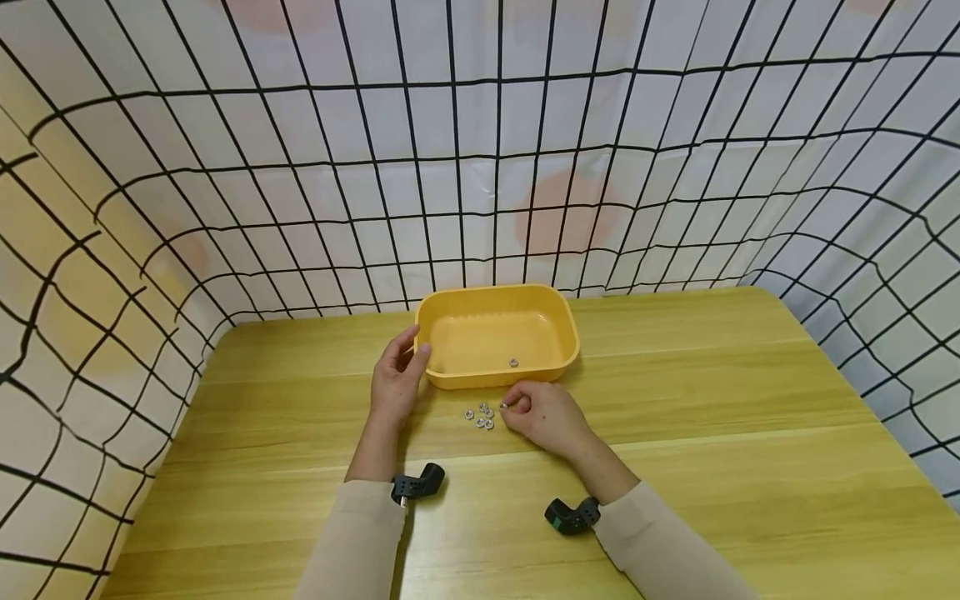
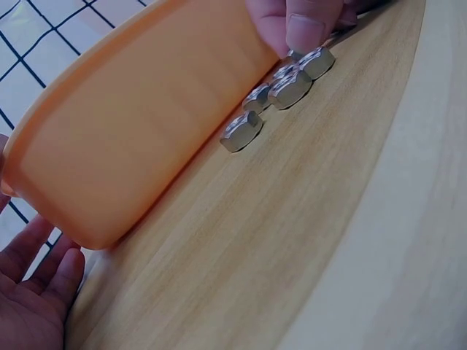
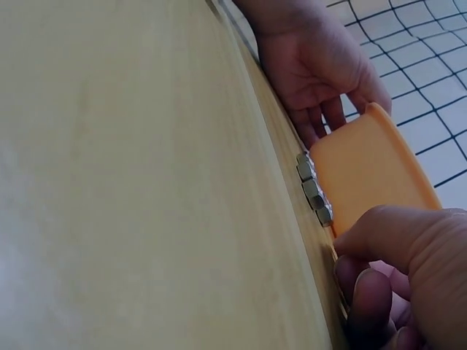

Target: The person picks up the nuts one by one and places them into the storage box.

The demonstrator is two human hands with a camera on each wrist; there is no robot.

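A yellow tray [image 1: 495, 382] lies on the wooden table, one metal nut [image 1: 513, 362] inside it near the front wall. At the tray's left end, my left hand [image 1: 396, 385] touches the outer wall and rim with relaxed fingers; the left wrist view shows these fingers [image 2: 40, 281] spread beside the corner. Just in front of the tray, my right hand [image 1: 547, 417] pinches a nut [image 1: 503, 407] between thumb and index finger. Several loose nuts [image 1: 480, 422] form a small cluster left of that hand. The right wrist view hides the pinched nut behind the fingers [image 3: 372, 292].
Black wire mesh [image 1: 495, 158] stands behind the table [image 1: 712, 417] and along both sides, with a pale patterned sheet beyond it. Each wrist carries a black strapped device, the left one [image 1: 420, 483] and the right one [image 1: 572, 515].
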